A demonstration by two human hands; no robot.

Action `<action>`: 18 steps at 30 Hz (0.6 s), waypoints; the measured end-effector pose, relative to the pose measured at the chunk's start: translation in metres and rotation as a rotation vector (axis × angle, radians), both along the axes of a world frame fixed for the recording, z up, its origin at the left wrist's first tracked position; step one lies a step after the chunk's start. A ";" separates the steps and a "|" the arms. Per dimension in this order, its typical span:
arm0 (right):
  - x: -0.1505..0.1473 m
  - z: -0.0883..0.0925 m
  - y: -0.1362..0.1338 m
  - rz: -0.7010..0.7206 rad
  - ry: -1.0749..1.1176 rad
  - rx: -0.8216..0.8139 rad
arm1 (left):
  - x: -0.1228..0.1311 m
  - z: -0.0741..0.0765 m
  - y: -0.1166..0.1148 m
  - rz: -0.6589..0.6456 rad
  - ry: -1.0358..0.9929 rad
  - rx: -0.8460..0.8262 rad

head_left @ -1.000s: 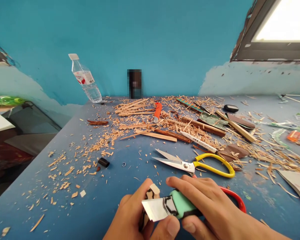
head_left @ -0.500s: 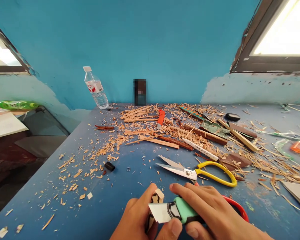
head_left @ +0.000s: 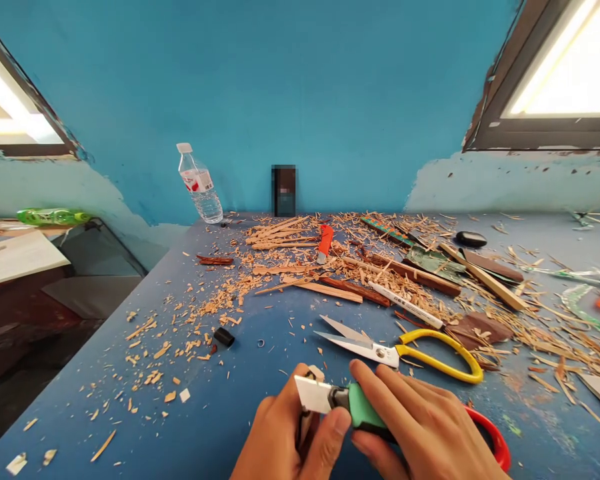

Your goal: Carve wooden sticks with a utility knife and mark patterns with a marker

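Note:
My left hand (head_left: 285, 427) is closed round a small pale wooden piece (head_left: 316, 373) with dark markings, at the bottom middle. My right hand (head_left: 420, 420) grips a green and black utility knife (head_left: 364, 407). The knife's wide blade (head_left: 313, 394) points left and lies across the wooden piece, partly covering it. My left thumb rests near the blade's base. Just beyond my hands lie open scissors (head_left: 380, 352) with one yellow and one red handle; the red one is partly behind my right hand.
Wood shavings cover much of the blue table (head_left: 145, 400). Beyond are a red cutter (head_left: 325, 243), a white marker (head_left: 405, 305), wooden sticks (head_left: 280, 233), a black cap (head_left: 224, 337) and a tilted water bottle (head_left: 200, 187). A black oval object (head_left: 471, 239) lies at right.
The knife blade has moved up a little over the wooden piece, with my right hand following. My left thumb has shifted up. The whole view has shifted slightly.

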State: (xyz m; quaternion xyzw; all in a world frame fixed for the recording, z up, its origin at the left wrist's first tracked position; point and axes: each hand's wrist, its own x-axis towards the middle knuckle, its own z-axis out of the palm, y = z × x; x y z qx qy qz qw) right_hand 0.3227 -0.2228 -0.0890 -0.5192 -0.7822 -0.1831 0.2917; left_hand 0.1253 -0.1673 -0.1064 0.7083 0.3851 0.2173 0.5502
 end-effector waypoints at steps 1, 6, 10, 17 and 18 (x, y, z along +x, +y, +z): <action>-0.001 -0.001 0.002 -0.007 -0.002 0.023 | 0.002 0.002 0.000 0.016 -0.017 -0.016; 0.011 -0.002 0.007 -0.108 0.061 0.038 | 0.005 0.020 0.001 0.064 -0.057 -0.062; 0.021 -0.002 0.005 -0.056 0.173 -0.040 | 0.003 0.036 0.003 -0.004 -0.256 -0.116; 0.019 -0.002 -0.001 0.048 0.161 -0.025 | -0.003 0.039 0.002 -0.039 -0.284 -0.181; 0.019 -0.001 -0.003 0.063 0.159 -0.040 | -0.005 0.035 0.003 -0.060 -0.265 -0.197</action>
